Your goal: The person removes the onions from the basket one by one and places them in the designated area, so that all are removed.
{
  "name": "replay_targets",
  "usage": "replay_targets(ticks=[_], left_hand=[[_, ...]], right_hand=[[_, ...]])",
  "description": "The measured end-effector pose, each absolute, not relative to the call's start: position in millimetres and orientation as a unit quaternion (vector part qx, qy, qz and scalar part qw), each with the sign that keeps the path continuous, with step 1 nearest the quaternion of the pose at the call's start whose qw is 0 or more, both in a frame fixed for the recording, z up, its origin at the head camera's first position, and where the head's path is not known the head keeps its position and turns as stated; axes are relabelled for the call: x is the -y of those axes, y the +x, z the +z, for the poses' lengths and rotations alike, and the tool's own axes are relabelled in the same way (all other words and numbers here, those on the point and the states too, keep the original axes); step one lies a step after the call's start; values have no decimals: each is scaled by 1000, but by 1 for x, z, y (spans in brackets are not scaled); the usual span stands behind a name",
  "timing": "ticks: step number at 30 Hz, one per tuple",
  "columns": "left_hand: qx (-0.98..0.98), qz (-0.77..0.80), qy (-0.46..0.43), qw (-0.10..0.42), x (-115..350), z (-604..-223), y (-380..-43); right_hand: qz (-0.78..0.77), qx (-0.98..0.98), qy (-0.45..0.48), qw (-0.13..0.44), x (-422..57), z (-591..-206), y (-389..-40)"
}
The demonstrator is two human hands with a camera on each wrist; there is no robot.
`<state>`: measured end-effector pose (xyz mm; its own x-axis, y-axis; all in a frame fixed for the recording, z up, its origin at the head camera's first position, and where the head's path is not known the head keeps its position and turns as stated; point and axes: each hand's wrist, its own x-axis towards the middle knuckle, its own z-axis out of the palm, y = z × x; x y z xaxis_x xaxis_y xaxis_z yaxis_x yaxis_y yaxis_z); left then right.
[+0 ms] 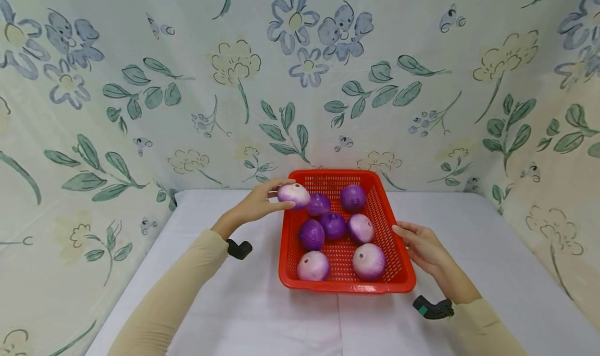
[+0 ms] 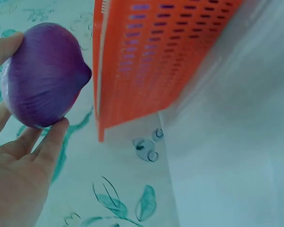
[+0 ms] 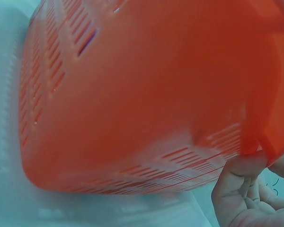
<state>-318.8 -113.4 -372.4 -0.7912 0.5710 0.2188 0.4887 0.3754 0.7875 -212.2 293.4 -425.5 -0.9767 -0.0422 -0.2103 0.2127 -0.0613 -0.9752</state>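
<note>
My left hand (image 1: 259, 202) holds a purple-and-white onion (image 1: 293, 194) above the upper left rim of the red plastic basket (image 1: 347, 287). In the left wrist view, the thumb and fingers lie around this onion (image 2: 45, 75), its purple pointed end toward the basket's wall (image 2: 146, 61). At the basket's right side, my right hand (image 1: 426, 246) pinches the rim, as the right wrist view shows with the thumb (image 3: 246, 165) against the edge. Inside lie several onions, some deep purple like the one (image 1: 353, 197) at the back, others pale like the one (image 1: 369, 261) at front right.
The basket stands toward the back of a table with a white cloth (image 1: 225, 304). A flower-patterned cloth (image 1: 290, 111) hangs behind the table and along both sides. Black devices (image 1: 240, 249) are strapped at both wrists.
</note>
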Motion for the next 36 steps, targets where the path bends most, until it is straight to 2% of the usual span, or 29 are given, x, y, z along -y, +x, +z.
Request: replay_targets(ticks=[13, 24, 36], left_hand=[[-829, 490, 265, -49, 150, -407, -332], [-842, 490, 219, -61, 173, -443, -340], [-860, 474, 186, -45, 187, -468, -341]], right_hand=[[-733, -671, 60, 91, -294, -426, -212], [-740, -663, 64, 90, -295, -428, -212], [-745, -658, 62, 89, -295, -430, -212]])
